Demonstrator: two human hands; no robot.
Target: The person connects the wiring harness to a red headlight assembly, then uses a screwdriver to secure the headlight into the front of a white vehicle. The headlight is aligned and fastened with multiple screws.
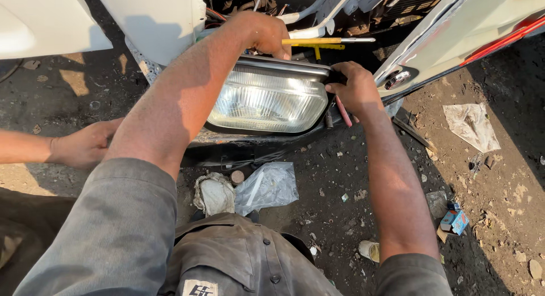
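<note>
Headlamp [268, 97]: rectangular, ribbed clear lens, dark frame, tilted face-up between my hands, top edge under my left hand [262, 34], right end in my right hand [353, 88]. Yellow-handled screwdriver [323, 42] in my left fist, lying horizontal, shaft pointing right, just above lamp.

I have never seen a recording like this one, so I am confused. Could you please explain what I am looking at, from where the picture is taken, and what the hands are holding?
The single picture comes from a camera worn on a person's head, looking down at their own arms in grey sleeves. Their left hand grips a yellow-handled screwdriver above a rectangular ribbed-glass headlamp set in the front of a white vehicle. Their right hand holds the lamp's right edge, with a thin pink tool under the fingers. At the far left, another person's hand rests nearby. On the dark dirt ground lie a clear plastic bag, a crumpled cloth and scraps.
</note>
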